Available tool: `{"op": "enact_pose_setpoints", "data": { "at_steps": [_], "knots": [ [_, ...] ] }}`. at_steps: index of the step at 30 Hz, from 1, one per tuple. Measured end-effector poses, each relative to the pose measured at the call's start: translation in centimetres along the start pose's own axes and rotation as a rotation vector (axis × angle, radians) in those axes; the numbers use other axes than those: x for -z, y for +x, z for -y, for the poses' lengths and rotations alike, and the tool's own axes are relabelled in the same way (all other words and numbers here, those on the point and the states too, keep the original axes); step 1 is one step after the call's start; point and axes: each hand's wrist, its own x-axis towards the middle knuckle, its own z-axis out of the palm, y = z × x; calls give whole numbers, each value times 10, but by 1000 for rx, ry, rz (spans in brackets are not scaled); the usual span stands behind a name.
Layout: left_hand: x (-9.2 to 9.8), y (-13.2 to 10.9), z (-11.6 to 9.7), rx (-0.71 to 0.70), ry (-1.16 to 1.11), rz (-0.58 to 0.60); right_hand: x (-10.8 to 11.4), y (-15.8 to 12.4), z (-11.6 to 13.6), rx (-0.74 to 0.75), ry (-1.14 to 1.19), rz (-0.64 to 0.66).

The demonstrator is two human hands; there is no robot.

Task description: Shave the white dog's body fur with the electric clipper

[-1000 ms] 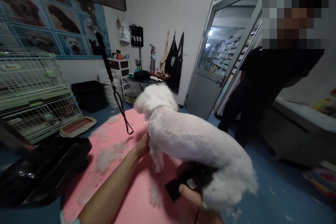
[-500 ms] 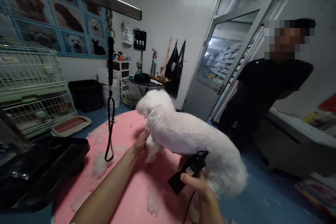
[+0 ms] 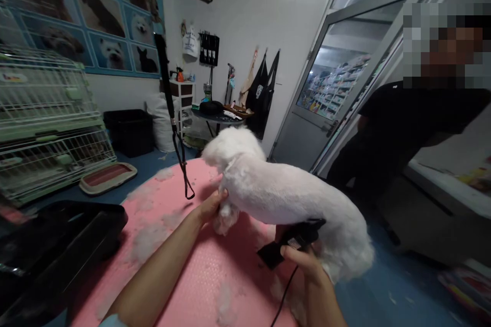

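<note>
A white dog (image 3: 284, 189) with a short-cut body stands on the pink round table (image 3: 192, 260), its head toward the far left. My left hand (image 3: 210, 207) grips the dog at its chest and the top of a front leg; its fingertips are hidden behind the fur. Black corded clippers (image 3: 295, 242) are held in my right hand (image 3: 303, 260), thumb on the near side. Their head touches the dog's lower flank, just ahead of the hind leg. Tufts of cut white fur (image 3: 149, 240) lie on the table.
A black strap loop (image 3: 180, 163) hangs over the table's left side. Wire cages (image 3: 46, 127) and a black bin (image 3: 128, 133) stand at left, near a black tray-like object (image 3: 65, 245). A person in dark clothes (image 3: 406, 127) stands by the half-open door (image 3: 322, 76) at right.
The clippers have slid along the dog's flank toward its hindquarters. My left hand keeps its place at the chest. The strap loop has swung right, and the camera view has shifted a little.
</note>
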Motion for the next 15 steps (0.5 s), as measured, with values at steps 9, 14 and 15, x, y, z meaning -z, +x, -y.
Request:
{"op": "enact_pose_setpoints", "data": {
  "at_steps": [9,14,15],
  "knots": [
    [-1,20,0,90,139,-87,-16,-9,-36,115,-37,-151],
    [7,26,9,114,157,-110,-23,-17,-36,152,-80,-205],
    [8,27,10,122,162,-101,-25,-17,-32,138,-58,-190]
  ]
}}
